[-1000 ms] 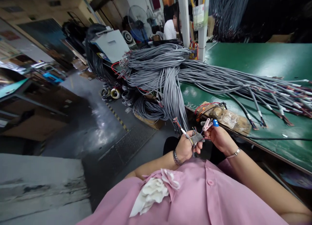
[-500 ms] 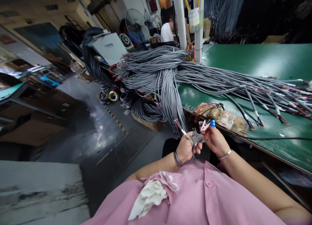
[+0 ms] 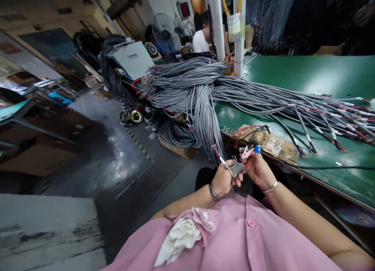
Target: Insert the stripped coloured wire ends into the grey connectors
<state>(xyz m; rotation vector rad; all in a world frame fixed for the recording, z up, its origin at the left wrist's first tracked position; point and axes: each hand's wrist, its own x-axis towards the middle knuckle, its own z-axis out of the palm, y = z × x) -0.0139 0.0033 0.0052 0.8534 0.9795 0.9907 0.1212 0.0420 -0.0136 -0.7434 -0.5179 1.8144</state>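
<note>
My left hand (image 3: 223, 179) is wrapped round a grey cable (image 3: 224, 162), whose stripped end shows thin coloured wires (image 3: 216, 150). A grey wrapping (image 3: 236, 168) covers its thumb or a finger. Close on the right, my right hand (image 3: 259, 170) pinches a small pink clip-like tool (image 3: 247, 153). Blue tape (image 3: 257, 149) is round one of its fingertips. Fine wires run between the two hands, too small to tell apart. Just beyond the hands, a thick bundle of grey cables (image 3: 205, 110) hangs over the table edge.
The green table (image 3: 316, 75) carries many grey cables with stripped ends. A taped brown block (image 3: 272, 144) lies at its near edge, beside a black cord. White posts (image 3: 238, 56) stand at the back. A person in white (image 3: 200, 40) sits behind. Boxes stand at the left.
Both hands have stayed almost in place. The pink tool and the blue-taped finger have shifted very slightly to the right.
</note>
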